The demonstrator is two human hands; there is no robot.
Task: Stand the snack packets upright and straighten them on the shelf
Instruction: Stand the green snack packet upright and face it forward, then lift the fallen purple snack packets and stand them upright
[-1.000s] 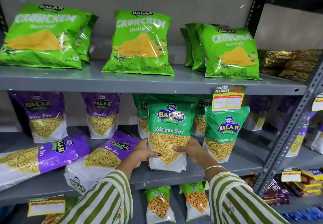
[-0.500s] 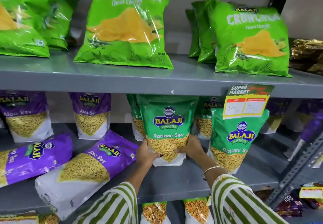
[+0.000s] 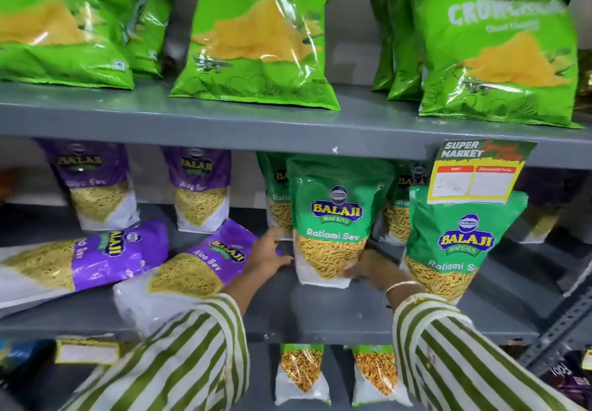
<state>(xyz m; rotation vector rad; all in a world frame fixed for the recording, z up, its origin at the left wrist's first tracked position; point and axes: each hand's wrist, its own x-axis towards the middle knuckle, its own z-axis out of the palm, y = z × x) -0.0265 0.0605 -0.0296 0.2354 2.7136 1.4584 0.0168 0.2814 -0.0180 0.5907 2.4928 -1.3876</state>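
A green Ratlami Sev packet [image 3: 333, 218] stands upright on the middle grey shelf [image 3: 336, 311]. My left hand [image 3: 267, 258] touches its lower left edge and my right hand [image 3: 368, 269] holds its lower right corner. More green Ratlami Sev packets stand behind it, and another green packet [image 3: 455, 244] stands to the right. Two purple Aloo Sev packets lie flat on the left: one [image 3: 83, 260] sideways, one [image 3: 189, 272] slanted, right beside my left hand. Two upright purple Aloo Sev packets [image 3: 96, 186] [image 3: 201, 189] stand at the back.
Large green Crunchem bags [image 3: 256, 38] [image 3: 499, 54] stand on the top shelf. A yellow price tag [image 3: 477, 173] hangs from its front edge. Small packets [image 3: 301, 375] sit on the shelf below. A slotted metal upright [image 3: 563, 324] runs at the right.
The green packet has been pushed back on the shelf between my hands. The view has moved closer and dipped. My left hand has slipped lower on the packet's edge.
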